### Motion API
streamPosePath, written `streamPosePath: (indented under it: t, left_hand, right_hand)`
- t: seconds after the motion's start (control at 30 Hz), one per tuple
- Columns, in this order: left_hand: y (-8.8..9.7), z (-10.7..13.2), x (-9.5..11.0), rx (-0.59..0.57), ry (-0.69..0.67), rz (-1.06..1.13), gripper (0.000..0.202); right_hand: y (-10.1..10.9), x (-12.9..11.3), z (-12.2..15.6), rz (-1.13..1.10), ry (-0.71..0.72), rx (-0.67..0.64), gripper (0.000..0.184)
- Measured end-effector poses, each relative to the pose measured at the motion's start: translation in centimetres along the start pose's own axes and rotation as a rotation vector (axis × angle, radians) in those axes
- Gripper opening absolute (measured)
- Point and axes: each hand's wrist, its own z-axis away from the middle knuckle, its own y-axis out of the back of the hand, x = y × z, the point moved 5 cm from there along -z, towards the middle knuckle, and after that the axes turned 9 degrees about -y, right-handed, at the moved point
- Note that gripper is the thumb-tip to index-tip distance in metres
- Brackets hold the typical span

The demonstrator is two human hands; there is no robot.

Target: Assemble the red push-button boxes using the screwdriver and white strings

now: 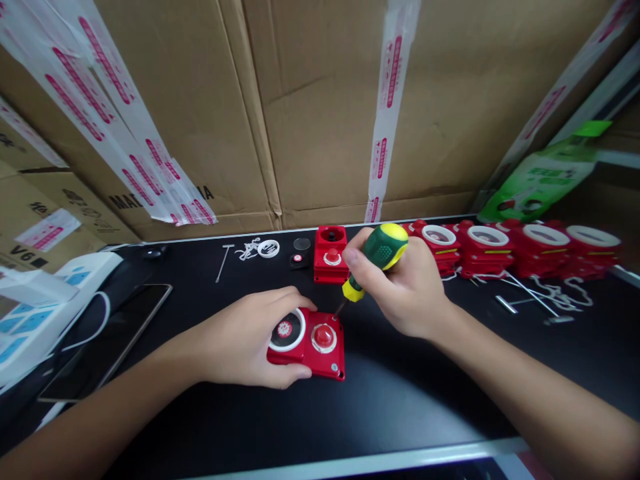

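Note:
A red alarm box [329, 360] lies flat on the black table, with a white-ringed round speaker at its left and a red dome lamp [324, 336] at its right. My left hand [260, 340] grips the box's left end, thumb along the near side and fingers over the far side. In my right hand [410, 293] is a screwdriver [383, 248] with a green and yellow handle. It leans down to the left, and its tip meets the box's far right corner, at a screw. Another screw head shows at the near right corner.
Behind the hands is another red box [331, 257], near a black disc part [299, 261] and a white ring [269, 249]. Several red alarm boxes [487, 247] line the right rear. A phone [110, 340] and power strip [30, 320] lie left; cardboard [320, 133] stands behind.

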Motion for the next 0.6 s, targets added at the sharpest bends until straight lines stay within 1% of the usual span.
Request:
streamPosePath:
  t: [0.07,0.2,0.3,0.4,0.5,0.6]
  left_hand:
    - [0.0,0.0,0.0,0.000,-0.002,-0.006,0.064]
    - [-0.2,0.2,0.0,0.000,0.026,0.013,0.064]
    - [-0.2,0.2,0.0,0.009,0.048,0.012,0.062]
    - [-0.2,0.2,0.1,0.013,0.033,0.022,0.061]
    - [-0.2,0.2,0.2,0.019,0.027,0.024,0.061]
    - [-0.2,0.3,0.1,0.013,0.042,0.011,0.063]
  right_hand:
    - [-0.1,0.3,-0.1,0.011,-0.052,0.010,0.036]
    - [0.0,1.4,-0.4,0.052,-0.222,0.076,0.039]
    - [-0.1,1.5,-0.5,0.064,-0.236,0.086,0.040]
    - [-0.1,1.5,-0.5,0.100,-0.256,0.111,0.041]
    - [-0.1,2.5,-0.6,0.094,-0.376,0.155,0.046]
    - [-0.3,3.7,-0.9,0.062,-0.460,0.147,0.050]
